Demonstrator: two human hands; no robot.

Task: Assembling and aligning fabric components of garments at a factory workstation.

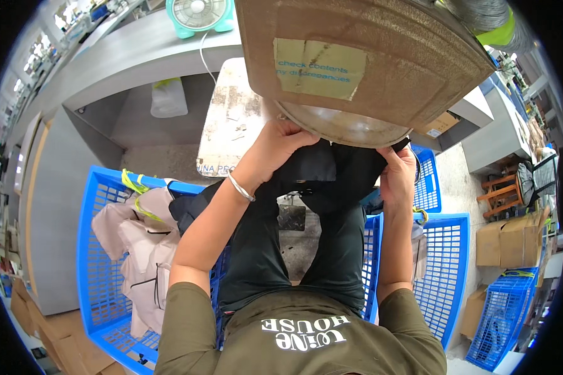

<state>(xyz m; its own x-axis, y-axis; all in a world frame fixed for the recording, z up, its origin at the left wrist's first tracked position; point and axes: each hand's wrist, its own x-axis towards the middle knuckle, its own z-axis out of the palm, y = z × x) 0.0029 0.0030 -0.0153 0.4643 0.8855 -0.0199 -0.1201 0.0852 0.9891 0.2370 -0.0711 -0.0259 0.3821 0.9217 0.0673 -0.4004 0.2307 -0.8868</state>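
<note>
My left hand (283,147) is closed in a pinch on the edge of a dark cloth piece (350,167), just below a pale round rim (350,128). On the other side my right hand (399,170) pinches the same dark cloth near the rim's right end. The cloth hangs between my hands over my knees, and its folds blend with my dark trousers. A large board covered in brown cardboard (363,56) stands right above the rim. What lies behind the board is hidden.
Blue plastic baskets flank my legs; the left basket (84,250) holds pale pink garments (147,250), the right basket (460,262) some cloth. A white worn board (228,119) is ahead left. A green fan (197,12) sits on the grey table (125,59). Cardboard boxes (510,240) stand right.
</note>
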